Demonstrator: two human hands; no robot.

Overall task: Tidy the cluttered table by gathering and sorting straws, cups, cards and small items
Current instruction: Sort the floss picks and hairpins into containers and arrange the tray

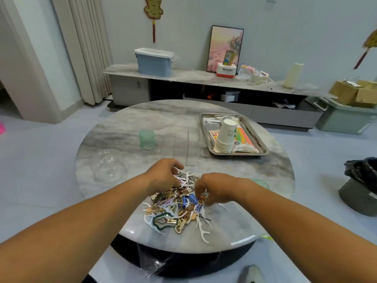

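- the person stands at a round marble table (126,127) and both bare arms reach over its near part
- in front of them lies a pile of small items (175,209): white antler-shaped cutouts, gold and brown pieces, one green outline shape, all mixed together
- the left hand (163,174) is on the far left edge of the pile, fingers curled down into the white cutouts; it seems to grip some of them, but which piece i cannot tell
- the right hand (216,188) is on the right side of the pile, thumb and fingers bent and pinching a small card with dark characters (202,199)
- the two hands are near each other, not touching
- further on the table, at the right, a metal tray (208,121) holds a stack of paper cups (226,135) lying tilted, and beside it bright straws (243,135) in orange and green, and a flat packet under the cups
- a green translucent cup (147,138) stands upright near the middle of the table, and just beside it, to the right, a clear plastic organizer (183,144)
- a clear dome lid (109,164) rests at the left edge of the table
- another green cup (262,183) shows partly behind the right wrist
- on the floor at the right stands a grey bin with a black bag (361,180)
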